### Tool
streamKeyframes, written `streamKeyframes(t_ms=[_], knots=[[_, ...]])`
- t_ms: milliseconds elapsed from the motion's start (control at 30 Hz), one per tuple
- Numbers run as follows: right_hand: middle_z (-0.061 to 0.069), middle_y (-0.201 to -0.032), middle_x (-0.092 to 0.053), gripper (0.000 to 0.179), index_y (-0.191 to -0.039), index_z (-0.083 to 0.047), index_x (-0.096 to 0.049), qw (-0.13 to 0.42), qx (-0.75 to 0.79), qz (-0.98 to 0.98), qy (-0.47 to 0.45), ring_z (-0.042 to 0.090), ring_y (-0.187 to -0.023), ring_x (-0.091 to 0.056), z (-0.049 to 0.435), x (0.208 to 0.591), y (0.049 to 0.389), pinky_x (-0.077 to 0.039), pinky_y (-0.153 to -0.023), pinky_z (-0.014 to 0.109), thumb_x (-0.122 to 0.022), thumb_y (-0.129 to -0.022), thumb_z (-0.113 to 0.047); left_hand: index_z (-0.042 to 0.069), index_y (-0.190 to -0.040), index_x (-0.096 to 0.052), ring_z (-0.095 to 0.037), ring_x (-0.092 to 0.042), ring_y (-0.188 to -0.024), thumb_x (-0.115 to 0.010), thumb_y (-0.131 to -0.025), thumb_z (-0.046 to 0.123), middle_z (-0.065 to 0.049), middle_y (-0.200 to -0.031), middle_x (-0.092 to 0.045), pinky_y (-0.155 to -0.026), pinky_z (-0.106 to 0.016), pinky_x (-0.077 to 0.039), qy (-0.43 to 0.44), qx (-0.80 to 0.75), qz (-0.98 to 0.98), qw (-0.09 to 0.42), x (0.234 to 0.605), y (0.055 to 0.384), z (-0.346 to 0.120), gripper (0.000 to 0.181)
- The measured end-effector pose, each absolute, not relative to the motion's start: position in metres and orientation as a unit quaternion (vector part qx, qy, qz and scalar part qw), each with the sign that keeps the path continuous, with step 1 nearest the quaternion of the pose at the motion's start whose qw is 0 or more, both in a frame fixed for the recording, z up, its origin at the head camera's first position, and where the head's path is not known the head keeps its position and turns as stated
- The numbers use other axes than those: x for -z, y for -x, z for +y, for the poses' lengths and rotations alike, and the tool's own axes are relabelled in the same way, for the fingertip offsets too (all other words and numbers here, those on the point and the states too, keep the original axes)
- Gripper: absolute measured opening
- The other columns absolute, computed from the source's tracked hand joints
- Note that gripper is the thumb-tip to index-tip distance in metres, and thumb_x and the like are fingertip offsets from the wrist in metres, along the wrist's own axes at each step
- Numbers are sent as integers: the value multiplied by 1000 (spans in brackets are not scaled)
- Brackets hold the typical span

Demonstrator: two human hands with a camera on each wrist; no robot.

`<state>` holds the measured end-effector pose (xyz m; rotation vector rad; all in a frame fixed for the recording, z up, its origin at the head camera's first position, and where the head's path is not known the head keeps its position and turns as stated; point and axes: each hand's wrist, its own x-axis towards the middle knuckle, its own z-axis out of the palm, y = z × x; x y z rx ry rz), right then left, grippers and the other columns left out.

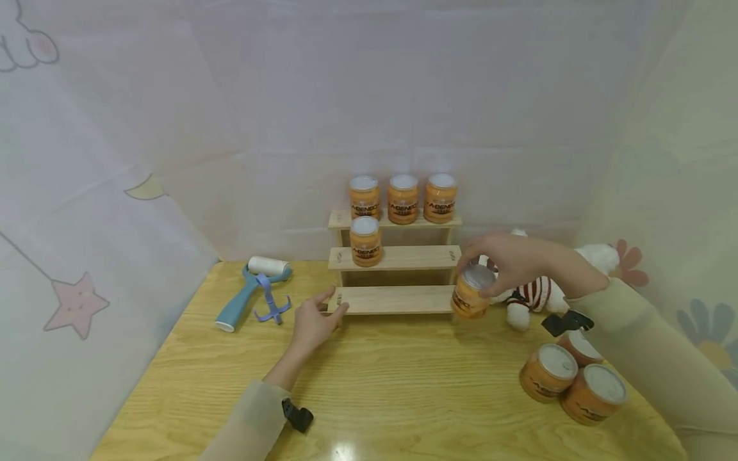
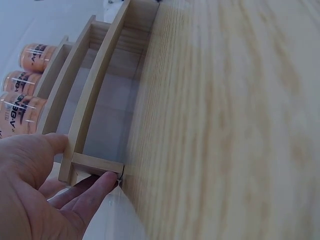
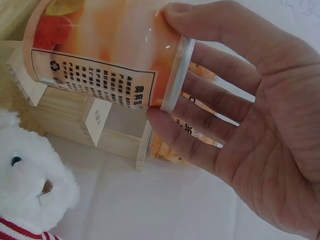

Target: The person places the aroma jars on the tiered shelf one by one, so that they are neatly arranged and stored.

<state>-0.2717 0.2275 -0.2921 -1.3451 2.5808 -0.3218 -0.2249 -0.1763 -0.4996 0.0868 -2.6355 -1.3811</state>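
Observation:
My right hand (image 1: 504, 259) holds an orange can (image 1: 468, 301) by its silver-lidded upper rim, in front of the right end of the lowest step. In the right wrist view the can (image 3: 105, 55) lies between thumb and fingertips, a panel of printed text facing the camera. With my left hand (image 1: 312, 325) I grip the left end of the lowest step of a three-step wooden display rack (image 1: 398, 299). Three similar cans (image 1: 403, 203) line the top step. Another can (image 1: 366, 244) stands at the left of the middle step.
Three more orange cans (image 1: 546, 378) cluster on the table at the right, under my forearm. A white plush toy (image 1: 539, 294) in a striped top lies behind my right hand. At the left are a blue lint roller (image 1: 237, 304) and a purple hook-shaped piece (image 1: 271, 304).

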Motion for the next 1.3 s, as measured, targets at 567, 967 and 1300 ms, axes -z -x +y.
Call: streamKeyframes(t_ms=[567,967,1300], knots=[[8,-129,-71,43,-127,-11,-75,113,146,859,477,27,-116,-66,188,272,296,-64,-93,46,-87,-85,-8,15,-153,-59,-41,-70,-125,-78,-98,38,-21,-153,-60,-97,-54,-63,-33,459,-884,84,500,225,-178,62],[6,-128,-72,45,-126,-13,-76,85,124,851,504,26,-120,-67,161,263,316,-63,-97,46,-89,-84,-4,14,-151,-61,-42,-70,-125,-78,-98,40,-21,-153,-60,-96,-55,-63,-27,464,-882,81,500,224,-178,61],[6,-130,-72,47,-127,-14,-75,87,101,856,499,29,-127,-65,144,260,323,-58,-107,51,-89,-84,0,13,-152,-60,-44,-69,-126,-79,-98,38,-23,-154,-59,-95,-56,-63,-26,463,-882,84,499,222,-177,62]])
